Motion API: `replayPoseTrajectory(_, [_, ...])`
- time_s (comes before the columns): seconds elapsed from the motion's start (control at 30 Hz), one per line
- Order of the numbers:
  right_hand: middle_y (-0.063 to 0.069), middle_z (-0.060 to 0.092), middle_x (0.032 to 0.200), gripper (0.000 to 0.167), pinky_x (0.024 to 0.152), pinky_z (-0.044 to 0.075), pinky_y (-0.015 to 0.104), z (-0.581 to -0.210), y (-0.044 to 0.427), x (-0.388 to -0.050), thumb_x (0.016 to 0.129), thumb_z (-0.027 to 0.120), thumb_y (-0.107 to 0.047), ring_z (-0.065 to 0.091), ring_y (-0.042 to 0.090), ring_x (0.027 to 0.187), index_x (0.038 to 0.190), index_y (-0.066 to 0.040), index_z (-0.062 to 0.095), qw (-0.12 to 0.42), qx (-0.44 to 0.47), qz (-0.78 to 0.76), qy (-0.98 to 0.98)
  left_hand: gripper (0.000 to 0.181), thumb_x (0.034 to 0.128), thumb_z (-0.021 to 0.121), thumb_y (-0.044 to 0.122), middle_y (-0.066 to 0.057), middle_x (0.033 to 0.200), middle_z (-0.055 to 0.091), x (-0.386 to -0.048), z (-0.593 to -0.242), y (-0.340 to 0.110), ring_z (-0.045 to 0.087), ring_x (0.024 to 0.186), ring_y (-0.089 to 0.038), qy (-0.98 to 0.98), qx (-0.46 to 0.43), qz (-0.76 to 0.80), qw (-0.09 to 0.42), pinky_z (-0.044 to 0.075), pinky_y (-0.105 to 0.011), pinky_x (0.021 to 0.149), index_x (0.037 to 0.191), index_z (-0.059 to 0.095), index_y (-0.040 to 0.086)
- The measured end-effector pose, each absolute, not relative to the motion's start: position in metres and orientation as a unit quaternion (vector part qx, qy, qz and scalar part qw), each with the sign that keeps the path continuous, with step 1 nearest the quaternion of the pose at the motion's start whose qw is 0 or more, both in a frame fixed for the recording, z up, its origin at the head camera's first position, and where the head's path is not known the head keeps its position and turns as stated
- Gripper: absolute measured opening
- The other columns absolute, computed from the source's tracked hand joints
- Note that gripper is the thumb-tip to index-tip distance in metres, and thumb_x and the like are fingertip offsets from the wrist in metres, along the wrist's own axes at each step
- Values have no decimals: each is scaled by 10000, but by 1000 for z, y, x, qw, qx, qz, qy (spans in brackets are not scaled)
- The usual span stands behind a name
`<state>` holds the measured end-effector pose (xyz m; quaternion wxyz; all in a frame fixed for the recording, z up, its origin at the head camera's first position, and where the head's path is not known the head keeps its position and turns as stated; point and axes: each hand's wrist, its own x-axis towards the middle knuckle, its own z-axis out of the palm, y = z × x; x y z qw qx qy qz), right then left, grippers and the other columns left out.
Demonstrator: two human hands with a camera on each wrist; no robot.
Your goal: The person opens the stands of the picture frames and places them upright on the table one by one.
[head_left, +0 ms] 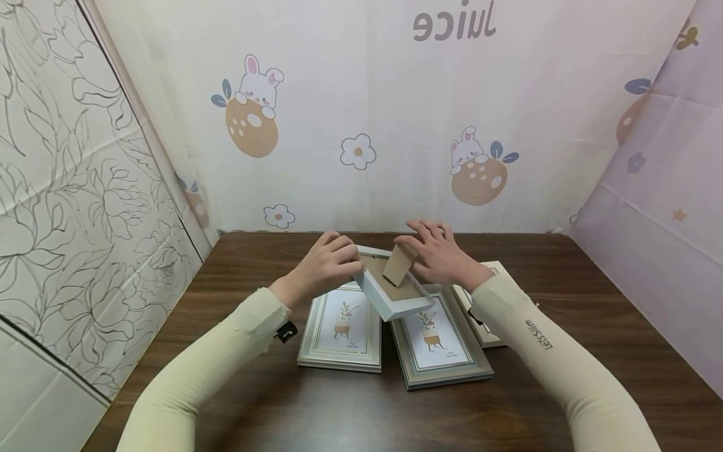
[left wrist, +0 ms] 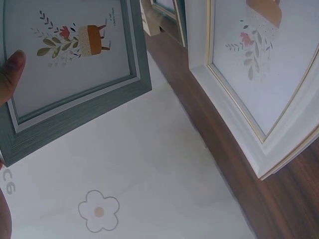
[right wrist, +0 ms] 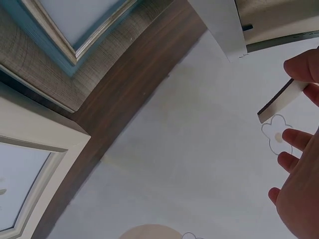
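In the head view the left hand (head_left: 329, 263) grips the left edge of a picture frame (head_left: 382, 302), held tilted with its brown back up above two other frames. The right hand (head_left: 437, 252) pinches the tan stand flap (head_left: 399, 263), which stands up from that back. In the left wrist view the held frame (left wrist: 75, 107) shows its green-grey front with a plant picture, and the left thumb (left wrist: 14, 69) lies on it. The right wrist view shows the flap (right wrist: 281, 102) between thumb and index finger of the right hand (right wrist: 304, 174), the other fingers apart.
On the brown table (head_left: 271, 408) lie a whitish frame (head_left: 339, 364) at left, a grey-brown frame (head_left: 446, 376) in the middle and a cream frame (head_left: 491, 339) partly under the right forearm. A printed curtain (head_left: 361, 81) hangs behind the table.
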<state>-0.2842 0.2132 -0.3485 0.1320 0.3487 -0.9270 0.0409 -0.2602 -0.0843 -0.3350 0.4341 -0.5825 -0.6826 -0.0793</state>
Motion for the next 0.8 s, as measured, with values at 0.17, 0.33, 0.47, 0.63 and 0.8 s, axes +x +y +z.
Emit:
replayPoseTrajectory(0.17, [213,281,1542,528,1047,166,650,-350,213,-285,901,583,-161,242,412,1392,1416,-198,472,131,350,40,-927,279,722,897,125,24,870,611,-259,-334,-84,585,891,-203,-685,-581,-78,432,460,-389,818,867,659,142])
replayPoseTrajectory(0.33, [212,283,1536,532,1043,176,646,-351,214,-285,907,582,-168,243,410,1392,1425,-200,464,131,350,36,-927,276,725,892,110,27,873,612,-258,-334,-84,583,892,-201,-686,-581,-84,430,460,-394,823,873,661,146])
replayPoseTrajectory(0.47, [211,279,1536,542,1045,177,646,-350,215,-285,908,588,-177,239,412,1395,1433,-202,452,132,347,35,-928,262,737,884,112,30,872,610,-258,-335,-84,576,889,-196,-685,-582,-89,428,457,-394,826,873,662,146])
replayPoseTrajectory(0.63, [209,258,1549,563,1053,157,658,-347,221,-282,929,600,-208,217,417,1409,1462,-208,420,131,343,45,-929,261,734,885,111,30,868,612,-259,-336,-85,575,882,-193,-686,-580,-91,430,454,-392,825,866,663,145])
replayPoseTrajectory(0.8, [206,244,1557,562,1042,149,656,-344,229,-278,943,596,-222,209,417,1412,1472,-202,406,137,338,56,-929,280,713,899,117,30,863,617,-260,-336,-86,576,868,-195,-684,-574,-92,440,452,-390,819,856,660,141])
